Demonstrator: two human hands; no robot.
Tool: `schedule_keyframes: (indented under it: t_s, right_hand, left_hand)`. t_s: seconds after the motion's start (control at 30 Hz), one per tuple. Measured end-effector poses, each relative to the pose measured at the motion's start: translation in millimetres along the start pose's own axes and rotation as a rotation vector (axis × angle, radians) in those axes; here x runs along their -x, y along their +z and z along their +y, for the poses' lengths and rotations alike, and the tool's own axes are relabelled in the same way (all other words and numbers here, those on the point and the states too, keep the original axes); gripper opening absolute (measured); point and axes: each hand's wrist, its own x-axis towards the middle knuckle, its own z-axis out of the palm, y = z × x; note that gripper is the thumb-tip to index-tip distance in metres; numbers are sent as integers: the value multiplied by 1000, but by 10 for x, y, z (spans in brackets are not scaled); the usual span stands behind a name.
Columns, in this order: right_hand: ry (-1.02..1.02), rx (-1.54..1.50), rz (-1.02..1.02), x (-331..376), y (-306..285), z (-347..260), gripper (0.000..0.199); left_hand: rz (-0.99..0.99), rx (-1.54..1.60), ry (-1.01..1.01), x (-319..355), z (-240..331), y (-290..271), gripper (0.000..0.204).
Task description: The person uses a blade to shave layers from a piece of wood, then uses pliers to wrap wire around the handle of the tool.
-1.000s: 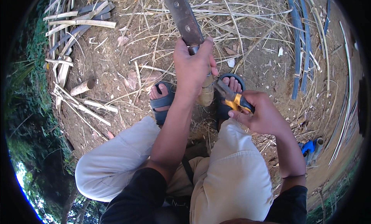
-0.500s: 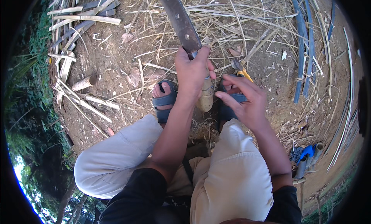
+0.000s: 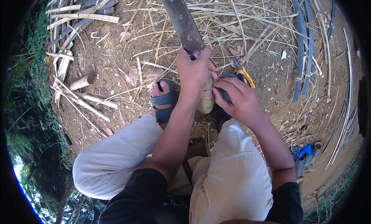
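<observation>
My left hand (image 3: 192, 73) is wrapped round the upper handle of a machete (image 3: 182, 21), whose dark, pitted blade points away from me. The pale wooden handle (image 3: 206, 103) sticks out below my fist toward me, with thin bands round it. Beside it, my right hand (image 3: 240, 100) is closed in a pinch at the handle's right side, fingertips at the banded part. Whatever lies between those fingertips is too small to make out. Just beyond my right hand, pliers (image 3: 247, 76) with yellow and black grips lie on the ground near my right sandal.
Split bamboo strips (image 3: 87, 18) and a short bamboo piece (image 3: 82, 82) lie to the left. Thin shavings (image 3: 247, 15) litter the dirt ahead. Long blue-grey strips (image 3: 301, 50) lie at the right, with bamboo tubes and a blue cloth (image 3: 306, 151) nearer me.
My right hand has moved left to the machete handle, its spread fingers closing into a pinch there. My left hand keeps its hold, nearly still.
</observation>
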Motion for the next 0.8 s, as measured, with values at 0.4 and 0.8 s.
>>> schedule_keyframes:
  t_s: [0.4,0.8]
  right_hand:
    - [-290,228,-73,34,-25,102,33]
    - [-383,252,-222,-7,-139,60,36]
  left_hand:
    - [-46,-52,-61,20,22,35,23]
    - [-115,-32,-42,83,9,-1,24]
